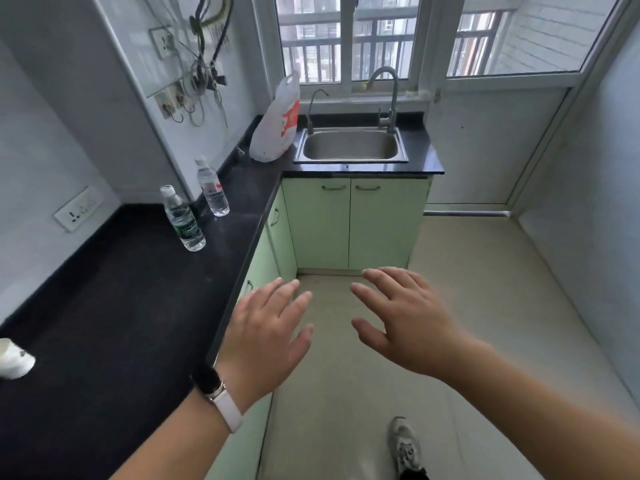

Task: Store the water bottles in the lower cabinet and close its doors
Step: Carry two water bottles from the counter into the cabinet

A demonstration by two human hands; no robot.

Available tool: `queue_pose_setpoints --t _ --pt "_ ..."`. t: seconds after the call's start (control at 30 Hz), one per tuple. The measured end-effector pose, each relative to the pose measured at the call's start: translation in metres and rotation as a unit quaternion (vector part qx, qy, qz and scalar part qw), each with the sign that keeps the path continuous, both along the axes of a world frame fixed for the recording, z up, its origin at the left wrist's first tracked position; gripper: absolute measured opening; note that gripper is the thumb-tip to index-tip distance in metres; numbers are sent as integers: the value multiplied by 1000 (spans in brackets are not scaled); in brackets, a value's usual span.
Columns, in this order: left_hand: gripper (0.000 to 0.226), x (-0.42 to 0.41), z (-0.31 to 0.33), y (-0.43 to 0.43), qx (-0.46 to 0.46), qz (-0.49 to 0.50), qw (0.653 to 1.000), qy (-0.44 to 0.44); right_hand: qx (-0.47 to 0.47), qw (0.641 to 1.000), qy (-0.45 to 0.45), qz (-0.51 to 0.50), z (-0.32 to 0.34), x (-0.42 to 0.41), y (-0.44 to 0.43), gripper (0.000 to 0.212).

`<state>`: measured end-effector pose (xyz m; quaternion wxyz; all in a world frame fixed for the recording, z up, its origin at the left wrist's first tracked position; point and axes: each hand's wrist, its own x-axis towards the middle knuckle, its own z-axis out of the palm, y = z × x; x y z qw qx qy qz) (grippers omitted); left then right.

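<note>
Now: both grips spread, empty — left hand (266, 327), right hand (408, 320) | water bottles (183, 218) up-left on worktop (114, 306) | open cabinet doors (353, 223) ahead first.

The black L-shaped worktop (114, 306) carries two upright water bottles (183, 219) (212, 188) (standing near each other), a white plastic bag (277, 123) beside the sunken sink (350, 145), and a white object (14, 358) at its left edge.

Clear plastic bottles (182, 218) on glossy black countertop (114, 306); brushed-metal sink (349, 145).
</note>
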<state>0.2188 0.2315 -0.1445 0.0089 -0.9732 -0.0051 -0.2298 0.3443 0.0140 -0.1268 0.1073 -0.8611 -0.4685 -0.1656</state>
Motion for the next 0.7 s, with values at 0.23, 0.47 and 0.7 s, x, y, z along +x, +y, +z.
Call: queue_pose_setpoints --t 0.23,0.47,0.7 --pt "44 99 12 6 15 96 995 -5 22 996 18 81 6 133 30 50" --pt "43 183 32 8 29 166 985 -22 1 989 9 148 23 242 56 53" --pt "44 208 29 41 28 228 973 -14 -17 984 28 178 20 288 103 54"
